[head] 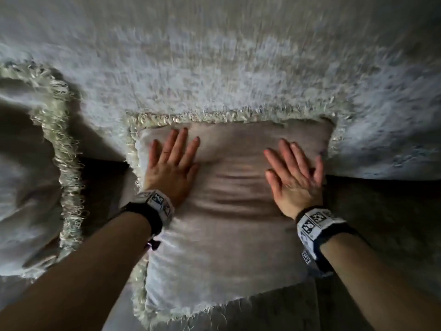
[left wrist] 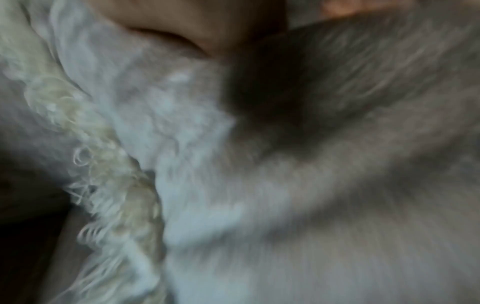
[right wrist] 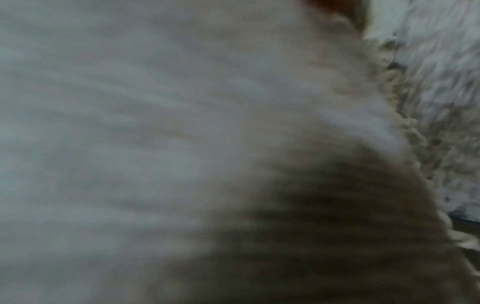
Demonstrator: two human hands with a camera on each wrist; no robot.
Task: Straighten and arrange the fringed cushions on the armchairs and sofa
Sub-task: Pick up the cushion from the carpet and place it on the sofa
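Fingers straight and slightly spread on both sides, nothing gripped: left hand [head: 170, 163] lies palm-flat on the upper left of the fringed cushion [head: 229, 211], right hand [head: 296, 180] flat on its upper right, fingertips near the right edge. The fabric between them is rucked into shallow horizontal creases, so this looks like the pat-and-smooth step, pressing the cushion back against the sofa backrest [head: 226, 68]. Cushion sits propped on the seat [head: 381, 223], top fringe [head: 226, 114] touching the backrest. A second fringed cushion [head: 28, 163] slumps at far left, apart from the first. Next move probably calls for sweeping both palms outward to flatten the creases, then squaring the cushion upright and turning to the left one. Wrist views are blurred, showing only cushion cloth and fringe up close. Wristbands [head: 317, 223] carry black-and-white square marker patterns; no readable words, brands or labels anywhere.
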